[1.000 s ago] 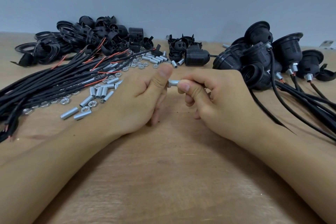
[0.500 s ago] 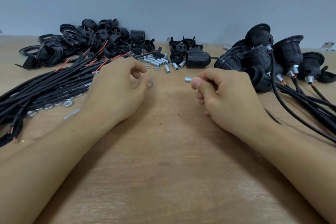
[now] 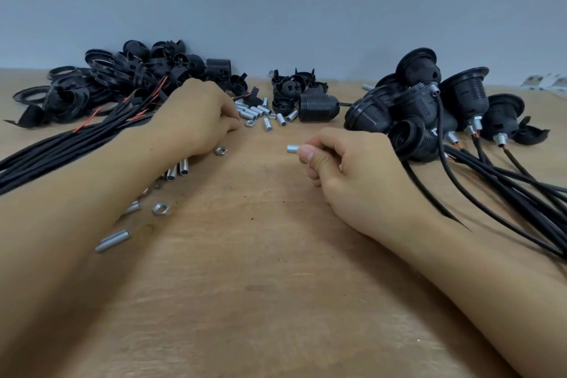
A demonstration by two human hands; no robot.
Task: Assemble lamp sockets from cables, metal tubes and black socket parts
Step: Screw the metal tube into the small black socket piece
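Since the earlier frame, left hand has advanced onto the loose metal tubes ahead; whether it grips anything cannot be determined. Right hand pinches a metal tube between thumb and forefinger, beside assembled sockets.

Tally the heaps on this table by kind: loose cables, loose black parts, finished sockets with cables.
Loose cable bundle: 1
Black part heaps: 2, left and centre
Finished socket heap: 1
Total: 4
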